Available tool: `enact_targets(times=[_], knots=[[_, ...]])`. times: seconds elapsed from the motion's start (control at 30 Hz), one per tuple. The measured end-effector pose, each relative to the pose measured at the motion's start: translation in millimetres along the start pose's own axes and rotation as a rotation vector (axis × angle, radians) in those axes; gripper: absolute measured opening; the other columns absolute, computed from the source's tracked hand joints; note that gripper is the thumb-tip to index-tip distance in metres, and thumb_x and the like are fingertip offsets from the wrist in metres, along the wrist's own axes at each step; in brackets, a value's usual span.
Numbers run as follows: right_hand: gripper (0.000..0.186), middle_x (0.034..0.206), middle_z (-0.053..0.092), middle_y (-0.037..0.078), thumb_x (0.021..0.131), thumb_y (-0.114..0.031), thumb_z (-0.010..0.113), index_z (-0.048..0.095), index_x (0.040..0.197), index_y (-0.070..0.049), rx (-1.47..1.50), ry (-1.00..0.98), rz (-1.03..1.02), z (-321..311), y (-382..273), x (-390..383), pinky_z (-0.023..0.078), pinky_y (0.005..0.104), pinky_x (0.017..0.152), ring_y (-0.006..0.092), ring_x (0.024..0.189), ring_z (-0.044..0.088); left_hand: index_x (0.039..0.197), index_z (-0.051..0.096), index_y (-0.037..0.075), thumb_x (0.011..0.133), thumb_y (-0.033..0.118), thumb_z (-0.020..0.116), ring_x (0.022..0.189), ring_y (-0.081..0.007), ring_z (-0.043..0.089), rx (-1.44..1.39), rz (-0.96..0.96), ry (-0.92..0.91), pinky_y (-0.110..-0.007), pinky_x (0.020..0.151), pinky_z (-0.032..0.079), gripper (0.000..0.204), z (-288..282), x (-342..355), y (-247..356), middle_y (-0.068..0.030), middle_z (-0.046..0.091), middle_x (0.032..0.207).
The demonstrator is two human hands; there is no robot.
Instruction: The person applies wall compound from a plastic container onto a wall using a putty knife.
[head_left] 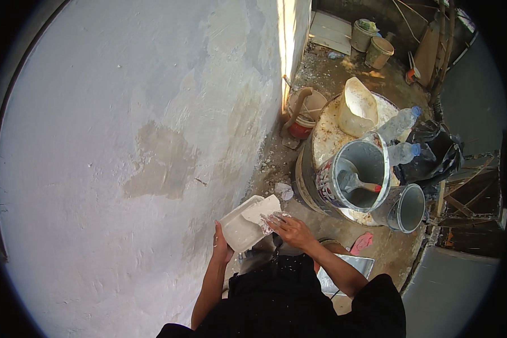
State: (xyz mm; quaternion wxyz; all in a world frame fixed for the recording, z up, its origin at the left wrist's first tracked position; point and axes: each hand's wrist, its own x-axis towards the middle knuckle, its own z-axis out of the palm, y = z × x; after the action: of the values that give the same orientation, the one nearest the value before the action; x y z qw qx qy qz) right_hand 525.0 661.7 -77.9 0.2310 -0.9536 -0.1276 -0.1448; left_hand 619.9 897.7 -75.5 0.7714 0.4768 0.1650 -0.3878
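Note:
My left hand [222, 245] grips the side of a shallow white rectangular tray [236, 232], its fingers mostly hidden beneath. The tray is tilted and has whitish residue inside. Closed around a flat cream-white scraper [260, 210], my right hand [289, 229] keeps it over the tray's right half. White paste is smeared on the right fingers. Whether the pale surface is the scraper's blade or paste covering it is hard to tell. Both hands are in front of my body, close to the grey-white wall [96, 112], which shows a bare brownish patch [162, 160].
A round drum [328, 127] at right carries a grey bucket [361, 147] with a paintbrush [357, 183] inside, a cut plastic container [357, 107] and clear bottles [399, 125]. Another bucket [407, 208] stands beside it. A pink cloth [361, 242] and metal tray [352, 265] lie nearby.

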Motion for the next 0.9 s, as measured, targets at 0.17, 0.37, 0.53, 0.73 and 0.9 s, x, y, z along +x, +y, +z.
enact_targets(times=[0.17, 0.37, 0.53, 0.73, 0.9], knots=[[0.042, 0.107, 0.063, 0.006, 0.077, -0.009, 0.054, 0.057, 0.118, -0.010, 0.115, -0.031, -0.088, -9.8, -23.0, 9.2, 0.052, 0.0319, 0.079, 0.0206, 0.098, 0.059, 0.135, 0.033, 0.003, 0.090, 0.063, 0.021, 0.121, -0.0287, 0.045, 0.004, 0.034, -0.007, -0.042, 0.101, 0.037, 0.076, 2.4, 6.6, -5.5, -0.0160, 0.045, 0.132], [0.038, 0.104, 0.064, 0.009, 0.075, 0.003, 0.057, 0.062, 0.111, -0.009, 0.316, 0.222, -0.028, -27.8, -29.8, 11.6, 0.052, 0.0309, 0.078, 0.0190, 0.090, 0.063, 0.131, 0.038, 0.000, 0.093, 0.057, 0.024, 0.116, -0.0271, 0.050, -0.009, 0.085, 0.067, -0.040, 0.098, 0.041, 0.069, 3.4, 0.2, 2.2, -0.0163, 0.050, 0.126], [0.025, 0.105, 0.064, 0.012, 0.085, 0.006, 0.050, 0.059, 0.108, 0.003, 1.289, 0.467, 0.810, -6.9, -7.1, 5.7, 0.049, 0.0235, 0.074, 0.0136, 0.088, 0.062, 0.132, 0.037, 0.002, 0.092, 0.059, 0.025, 0.116, -0.0270, 0.050, -0.102, 0.114, 0.007, -0.040, 0.098, 0.040, 0.071, -7.9, -2.9, -3.9, -0.0151, 0.049, 0.128], [0.034, 0.105, 0.063, 0.012, 0.084, 0.012, 0.038, 0.055, 0.113, 0.007, 1.558, 0.453, 0.887, -26.4, 4.8, 7.4, 0.052, 0.0253, 0.076, 0.0136, 0.088, 0.063, 0.132, 0.037, 0.001, 0.091, 0.060, 0.025, 0.116, -0.0268, 0.050, -0.144, 0.205, 0.007, -0.039, 0.098, 0.041, 0.072, -5.0, -2.9, -5.1, -0.0152, 0.049, 0.128], [0.033, 0.099, 0.065, 0.011, 0.081, 0.013, 0.037, 0.059, 0.105, 0.007, 1.278, 0.337, 0.852, -50.4, -1.2, 11.6, 0.051, 0.0232, 0.071, 0.0114, 0.084, 0.063, 0.135, 0.034, 0.003, 0.091, 0.061, 0.020, 0.121, -0.0278, 0.046, -0.096, 0.275, 0.037, -0.040, 0.102, 0.037, 0.073, -2.3, 2.1, -6.4, -0.0149, 0.045, 0.132]])
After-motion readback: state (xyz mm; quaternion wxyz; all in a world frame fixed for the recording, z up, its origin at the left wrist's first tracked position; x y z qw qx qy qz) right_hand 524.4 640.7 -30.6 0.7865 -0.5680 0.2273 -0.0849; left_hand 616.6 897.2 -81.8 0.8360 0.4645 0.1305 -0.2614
